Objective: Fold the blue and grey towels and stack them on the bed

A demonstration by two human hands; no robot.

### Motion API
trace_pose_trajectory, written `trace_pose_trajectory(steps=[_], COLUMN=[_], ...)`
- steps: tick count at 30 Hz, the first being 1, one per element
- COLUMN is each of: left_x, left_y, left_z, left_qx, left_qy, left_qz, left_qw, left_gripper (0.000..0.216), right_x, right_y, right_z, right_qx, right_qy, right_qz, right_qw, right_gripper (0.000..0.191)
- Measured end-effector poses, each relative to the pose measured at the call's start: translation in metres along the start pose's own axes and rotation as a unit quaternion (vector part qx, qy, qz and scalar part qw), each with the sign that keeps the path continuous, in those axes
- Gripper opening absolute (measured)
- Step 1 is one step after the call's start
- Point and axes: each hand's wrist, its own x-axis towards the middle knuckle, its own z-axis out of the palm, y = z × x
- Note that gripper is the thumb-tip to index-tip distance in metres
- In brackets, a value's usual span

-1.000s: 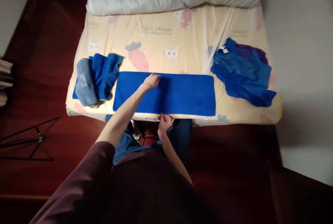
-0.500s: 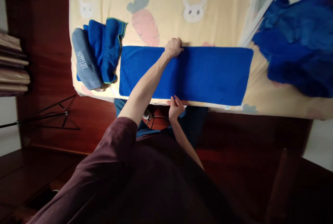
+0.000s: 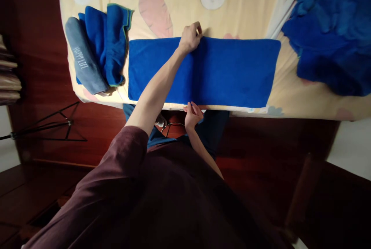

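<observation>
A long blue towel [image 3: 232, 71] lies flat, folded into a strip, along the near edge of the bed [image 3: 185, 9]. My left hand [image 3: 189, 37] reaches over it and pinches the towel's far edge at about its middle. My right hand [image 3: 192, 114] pinches the near edge at the mattress border, directly below the left hand. Both hands have their fingers closed on the cloth.
Folded blue and grey towels [image 3: 97, 58] are stacked at the bed's left. A heap of loose blue cloths [image 3: 333, 36] lies at the right. A dark wooden floor [image 3: 43, 87] surrounds the bed, with a black wire stand [image 3: 49, 127] at the left.
The view has come closer to the bed and tilted down. My left hand has closed on the towel's far edge and lifted it slightly. My right hand stays at the near edge.
</observation>
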Motion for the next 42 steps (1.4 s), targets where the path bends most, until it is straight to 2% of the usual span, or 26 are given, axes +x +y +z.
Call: trace_pose_trajectory(steps=[7,11,16,20,24,28,30,33,35,37,39,42], left_x=[0.002,0.000,-0.016,-0.040,-0.073,-0.128,-0.159,-0.202,-0.227,-0.247,-0.263,-0.281], left_y=[-0.014,-0.012,0.016,0.042,0.063,0.078,0.083,0.088,0.091,0.094,0.095,0.095], left_z=[0.013,0.008,-0.022,-0.068,-0.132,-0.204,-0.238,-0.280,-0.300,-0.315,-0.326,-0.338], left_qx=[-0.008,0.000,-0.004,-0.038,-0.088,-0.171,-0.208,-0.228,-0.233,-0.240,-0.238,-0.219], left_qy=[0.016,0.064,0.038,0.045,0.092,0.164,0.177,0.184,0.188,0.191,0.207,0.233], left_qz=[0.014,0.035,0.025,0.037,0.103,0.178,0.202,0.213,0.218,0.231,0.238,0.218], left_qw=[1.000,0.997,0.999,0.998,0.986,0.955,0.941,0.932,0.929,0.923,0.919,0.922], left_gripper=[0.018,0.022,0.017,0.014,0.008,0.009,0.019,0.045,0.058,0.062,0.064,0.067], right_x=[0.006,0.004,-0.008,-0.009,0.005,0.027,0.038,0.052,0.058,0.059,0.055,0.046], right_y=[0.007,0.006,-0.006,-0.033,-0.085,-0.168,-0.217,-0.289,-0.330,-0.362,-0.385,-0.404], right_z=[-0.005,-0.012,-0.025,-0.056,-0.102,-0.142,-0.157,-0.173,-0.178,-0.179,-0.177,-0.172], right_qx=[-0.007,-0.032,-0.023,-0.013,0.041,0.086,0.093,0.124,0.125,0.109,0.108,0.113], right_qy=[-0.037,-0.030,-0.025,0.000,0.059,0.077,0.061,0.032,0.014,-0.011,-0.039,-0.063], right_qz=[-0.012,-0.032,-0.061,-0.145,-0.255,-0.369,-0.420,-0.484,-0.495,-0.490,-0.486,-0.476], right_qw=[0.999,0.999,0.998,0.989,0.964,0.922,0.901,0.865,0.860,0.865,0.866,0.870], right_gripper=[0.036,0.033,0.040,0.046,0.045,0.032,0.025,0.020,0.020,0.021,0.022,0.020])
